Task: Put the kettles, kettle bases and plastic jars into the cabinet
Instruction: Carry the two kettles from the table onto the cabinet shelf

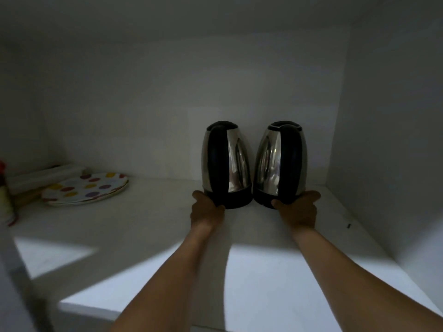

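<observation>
You are reaching both arms deep into the cabinet (383, 116), and each grip is closing round the dark plastic foot of a kettle: your left hand (207, 212) is clasping the bottom of the left kettle (226, 164), your right hand (298, 209) the bottom of the right kettle (280, 161). Both kettles are standing upright on the shelf (263, 271) near the back wall, toward the right side, their bases nearly touching and their tops leaning slightly apart in this wide view.

Their long axes are running straight up. The black handles are facing you, so the spouts are probably pointing at the back wall, though they are hidden.

The bodies are polished steel, stiff and likely slippery, so you are taking them at the best place: the matt plastic skirt, low down, where a push is sliding them rather than tipping them. They are looking empty and light, though that is only a guess.

Spotted plates (86, 189) are lying well apart on the left, by a can (6, 202)
</observation>
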Demonstrator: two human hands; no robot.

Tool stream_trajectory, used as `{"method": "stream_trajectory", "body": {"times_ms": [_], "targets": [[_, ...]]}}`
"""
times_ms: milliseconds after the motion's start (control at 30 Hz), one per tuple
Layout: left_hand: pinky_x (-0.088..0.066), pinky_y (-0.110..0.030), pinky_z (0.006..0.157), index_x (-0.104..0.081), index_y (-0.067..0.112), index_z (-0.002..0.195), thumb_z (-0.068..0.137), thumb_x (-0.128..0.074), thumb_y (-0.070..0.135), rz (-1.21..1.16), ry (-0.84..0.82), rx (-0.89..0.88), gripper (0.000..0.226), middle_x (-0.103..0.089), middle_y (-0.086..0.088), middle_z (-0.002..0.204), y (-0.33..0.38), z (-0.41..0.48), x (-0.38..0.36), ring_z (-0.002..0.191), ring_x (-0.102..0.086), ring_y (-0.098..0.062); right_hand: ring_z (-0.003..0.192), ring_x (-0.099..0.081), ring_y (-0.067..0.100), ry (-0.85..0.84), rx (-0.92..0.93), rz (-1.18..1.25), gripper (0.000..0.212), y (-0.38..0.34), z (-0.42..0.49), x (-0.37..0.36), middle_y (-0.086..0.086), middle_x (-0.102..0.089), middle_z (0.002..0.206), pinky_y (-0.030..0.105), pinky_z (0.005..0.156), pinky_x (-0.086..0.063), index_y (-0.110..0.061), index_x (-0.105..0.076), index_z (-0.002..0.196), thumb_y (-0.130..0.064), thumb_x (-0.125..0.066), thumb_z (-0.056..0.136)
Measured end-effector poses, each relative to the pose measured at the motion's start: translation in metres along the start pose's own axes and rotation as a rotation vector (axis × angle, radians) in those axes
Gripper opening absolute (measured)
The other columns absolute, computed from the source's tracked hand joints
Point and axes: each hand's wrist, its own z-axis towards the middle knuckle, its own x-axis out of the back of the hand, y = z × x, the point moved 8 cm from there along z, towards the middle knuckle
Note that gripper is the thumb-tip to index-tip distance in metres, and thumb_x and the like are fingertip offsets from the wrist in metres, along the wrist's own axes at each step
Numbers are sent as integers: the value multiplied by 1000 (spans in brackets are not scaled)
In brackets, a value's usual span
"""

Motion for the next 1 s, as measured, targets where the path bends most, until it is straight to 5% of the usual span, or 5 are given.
{"method": "stream_trajectory", "body": {"times_ms": [167, 400, 667, 1000], "targets": [[-38, -46, 105, -30, -1, 139, 91, -59, 31, 315, 103, -234, 65, -41, -23, 138, 14, -48, 39, 131, -39, -41, 130, -44, 46, -15, -2, -52, 93, -24, -60, 10, 30, -34, 147, 45, 105, -41, -2, -8, 153, -29, -70, 89], [-16, -58, 118, -15, 7, 152, 96, -51, 40, 526, 239, -286, 74, -14, -17, 160, -12, -170, 162, 149, -9, -36, 122, -49, 45, -212, 262, -215, 50, -82, -219, -7, 24, -39, 140, 44, 96, -43, -14, -40, 138, -39, -54, 97], [-8, -60, 117, -8, 11, 155, 96, -49, 41, 623, 471, -39, 78, -4, -16, 164, -110, -331, 365, 151, -2, -35, 128, -45, 43, -550, 575, -235, 54, -154, -469, -76, 19, -37, 145, 49, 101, -42, -21, -39, 141, -47, -51, 95], [-11, -61, 116, -5, 13, 156, 99, -43, 45, 786, 736, 512, 76, -2, -16, 163, -266, -569, 581, 150, -2, -37, 133, -41, 42, -1102, 927, -169, 58, -197, -817, -146, 16, -25, 154, 54, 105, -41, -24, -31, 147, -48, -49, 97]]}}
